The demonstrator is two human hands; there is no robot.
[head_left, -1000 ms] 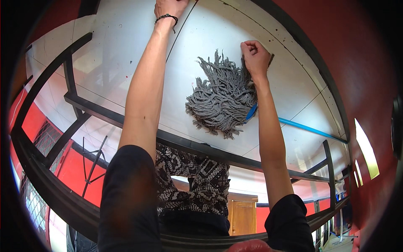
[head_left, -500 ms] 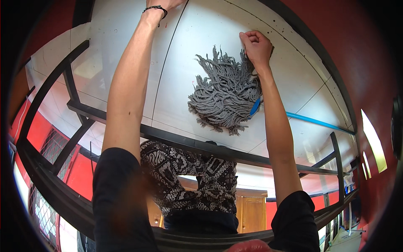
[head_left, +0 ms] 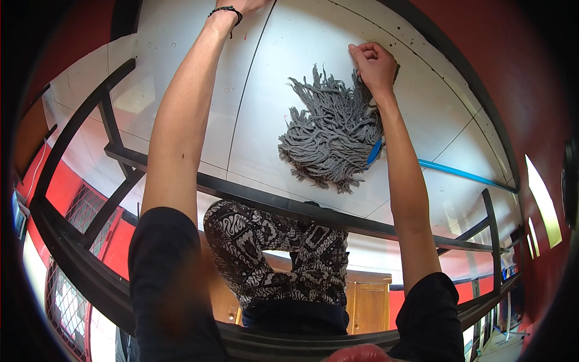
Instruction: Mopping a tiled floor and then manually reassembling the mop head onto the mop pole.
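Actually, the only container I see from here is the wooden cabinet [head_left: 369,304], on the near side, with its door shut, so its contents stay hidden from me. The grey mop head [head_left: 329,136] lies spread on the white tiled floor [head_left: 259,114], just beyond the dark metal frame [head_left: 277,204]. Its blue handle [head_left: 464,174] goes to the right, and the right forearm [head_left: 404,169] covers one part of it. At the mop's far right edge, the right hand [head_left: 375,63] has its fingers folded inward and the thumb near them; whether it pinches strands, I cannot tell. The left hand [head_left: 241,5] is farther away and to the left, cut off at the view's far edge, so I cannot tell if it is spread or pressed together. A black cord bracelet [head_left: 228,10] is on that wrist. Compared with one second ago, the left forearm [head_left: 181,120] has gone more to the left, uncovering more of the dark floor line [head_left: 248,84], while the mop remains lying spread.
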